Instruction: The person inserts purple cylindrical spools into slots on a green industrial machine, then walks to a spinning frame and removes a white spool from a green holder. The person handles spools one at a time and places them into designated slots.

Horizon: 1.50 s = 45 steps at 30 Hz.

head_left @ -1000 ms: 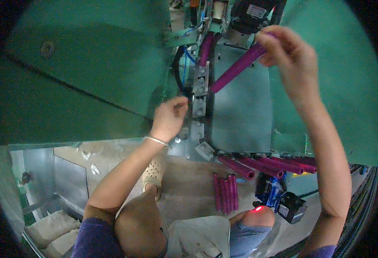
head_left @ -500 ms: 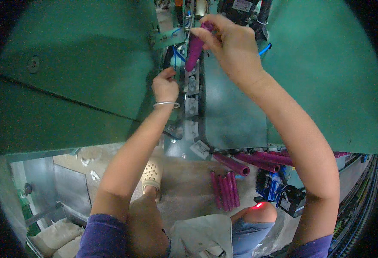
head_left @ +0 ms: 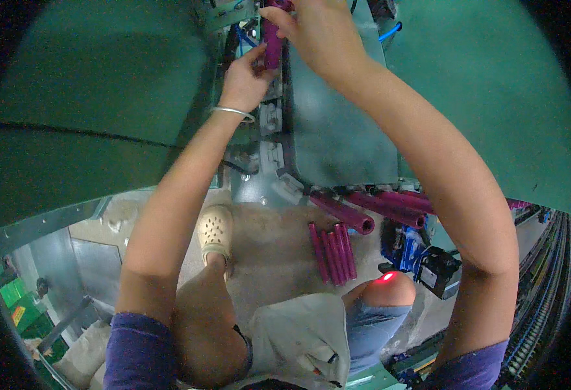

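A slim, tapered purple bobbin [head_left: 272, 51] stands nearly upright over the narrow metal track [head_left: 272, 120] between the green machine panels. Its upper part is gripped by my right hand [head_left: 324, 39], thumb on the near side; the top end is partly hidden by the fingers and the picture's edge. Lower down, my left hand [head_left: 245, 83], with a pale bangle on the wrist, has its fingers closed at the bobbin's bottom end. The left fingertips are partly hidden behind the bobbin.
More purple bobbins [head_left: 344, 213] lie under the right panel's edge, and several [head_left: 332, 253] sit in a row lower down. A black device [head_left: 437, 270] and long rails [head_left: 539, 312] are at right. Green panels flank both arms. Sacks [head_left: 84, 354] lie lower left.
My left hand has come up to the bobbin's lower end and closed on it. The bobbin stands more upright in my right hand. The whole view has shifted.
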Motion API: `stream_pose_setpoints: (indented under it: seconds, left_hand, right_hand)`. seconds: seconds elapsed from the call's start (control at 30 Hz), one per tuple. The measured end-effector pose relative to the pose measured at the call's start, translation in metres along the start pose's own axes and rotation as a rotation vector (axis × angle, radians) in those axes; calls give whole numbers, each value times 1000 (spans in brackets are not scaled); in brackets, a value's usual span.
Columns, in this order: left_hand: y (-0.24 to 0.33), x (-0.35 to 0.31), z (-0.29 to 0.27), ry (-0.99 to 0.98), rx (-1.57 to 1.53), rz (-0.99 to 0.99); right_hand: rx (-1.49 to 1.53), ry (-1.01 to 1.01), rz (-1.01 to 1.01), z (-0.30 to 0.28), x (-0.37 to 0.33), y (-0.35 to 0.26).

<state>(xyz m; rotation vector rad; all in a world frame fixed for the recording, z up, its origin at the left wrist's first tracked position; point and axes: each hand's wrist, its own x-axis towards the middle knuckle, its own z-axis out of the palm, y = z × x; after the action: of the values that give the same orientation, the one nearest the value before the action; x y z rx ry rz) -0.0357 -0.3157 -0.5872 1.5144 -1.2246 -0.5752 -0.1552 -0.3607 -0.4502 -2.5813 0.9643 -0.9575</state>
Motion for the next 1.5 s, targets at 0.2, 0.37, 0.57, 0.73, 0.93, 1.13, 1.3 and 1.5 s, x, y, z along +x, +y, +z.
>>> stream_pose_setpoints:
  seconds: [0.2, 0.37, 0.57, 0.73, 0.93, 1.13, 1.3, 1.5]
  left_hand:
    - [27, 2, 0, 31, 429, 84]
    - [26, 6, 3, 38, 472, 94]
    - [84, -29, -38, -397, 908, -41]
    - [102, -146, -52, -1975, 536, -37]
    - [-6, -293, 23, -2028, 583, 364]
    - [-47, -369, 152, -834, 575, -1020]
    - [-64, -409, 181, -611, 636, -895]
    - [-12, -381, 112, -749, 539, -779]
  right_hand:
    - [-132, -139, 32, -69, -14, -37]
    - [566, -124, 540, -172, -91, -44]
    - [965, -215, 841, -256, -206, -49]
    - [546, -428, 912, -256, -264, -51]
    - [417, -492, 713, -220, -310, -49]
    - [344, -503, 1040, -91, -443, -14]
    - [-99, -386, 1042, 13, -533, -8]
    - [-261, -274, 960, 34, -543, -20]
